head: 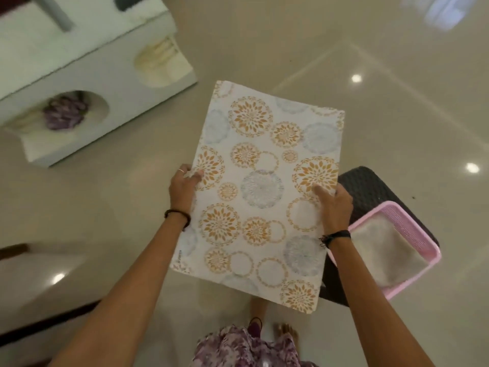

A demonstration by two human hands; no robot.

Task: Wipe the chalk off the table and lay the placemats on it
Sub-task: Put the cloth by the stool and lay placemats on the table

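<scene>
My left hand [185,185] and right hand [332,205] each pinch a side edge of the flat rectangular placemat [260,192], held above the floor. Pink tray [426,243], right, contains folded grey cloth [383,251].

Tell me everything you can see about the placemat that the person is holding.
The placemat is a white rectangular sheet printed with orange and pale blue round flower patterns. It looks thin and fairly stiff, with slightly rough edges. It is held flat above the floor, with the left hand gripping one long edge and the right hand the other.
</scene>
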